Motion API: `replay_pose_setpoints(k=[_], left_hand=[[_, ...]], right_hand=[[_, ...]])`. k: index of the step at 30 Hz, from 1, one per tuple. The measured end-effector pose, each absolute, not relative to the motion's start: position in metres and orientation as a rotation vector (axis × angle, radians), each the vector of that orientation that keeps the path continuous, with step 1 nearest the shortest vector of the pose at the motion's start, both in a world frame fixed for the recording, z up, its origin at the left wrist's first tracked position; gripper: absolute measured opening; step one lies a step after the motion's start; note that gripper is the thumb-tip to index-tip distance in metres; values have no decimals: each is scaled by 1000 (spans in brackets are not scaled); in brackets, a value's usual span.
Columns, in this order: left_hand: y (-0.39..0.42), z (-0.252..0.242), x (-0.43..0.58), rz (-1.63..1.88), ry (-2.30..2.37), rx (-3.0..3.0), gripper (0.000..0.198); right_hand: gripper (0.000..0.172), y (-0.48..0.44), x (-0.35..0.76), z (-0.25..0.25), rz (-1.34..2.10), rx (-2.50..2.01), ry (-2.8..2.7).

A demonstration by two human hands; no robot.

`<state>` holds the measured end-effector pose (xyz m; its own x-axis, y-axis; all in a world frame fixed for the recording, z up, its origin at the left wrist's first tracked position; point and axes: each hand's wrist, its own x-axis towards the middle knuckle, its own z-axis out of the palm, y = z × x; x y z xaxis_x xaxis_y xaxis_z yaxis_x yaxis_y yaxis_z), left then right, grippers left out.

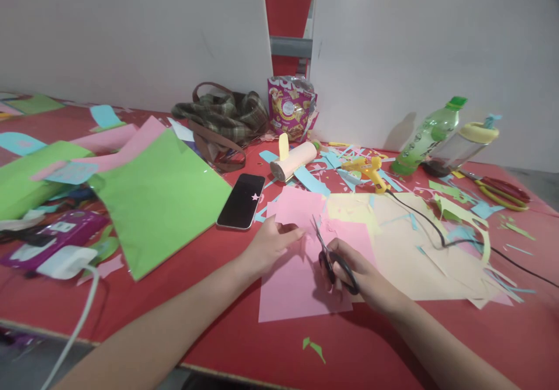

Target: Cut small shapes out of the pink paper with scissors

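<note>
Red table (244,349): scissors (324,250) in the right hand (362,273) point away, slanting left.

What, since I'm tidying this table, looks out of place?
A small pink star lies on the phone, an odd spot for what seems a cutout. Paper scraps litter the red table around the glue gun, looking messy.

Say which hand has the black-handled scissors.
The right hand: its fingers are at the handles of the black-handled scissors. The left hand, nearer the phone, has no scissors.
</note>
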<state>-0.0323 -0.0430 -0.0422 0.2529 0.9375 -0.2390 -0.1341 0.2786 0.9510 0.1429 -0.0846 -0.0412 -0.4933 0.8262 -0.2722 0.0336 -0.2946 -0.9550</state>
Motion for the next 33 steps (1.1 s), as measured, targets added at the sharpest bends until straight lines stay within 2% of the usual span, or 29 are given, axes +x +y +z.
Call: replay_pose_setpoints(k=[17,23,33], left_hand=[[-34,-43,-43,903,1077,1144,19],[-31,-34,-44,877,1063,1173,13],[-21,-19,-56,776,974,1278,17]], right_hand=[[20,-84,142,-40,1820,-1138,-1409],[19,-84,141,-40,1832,-1132,-1390],[23,-84,140,-46,1864,-1045,-1359]])
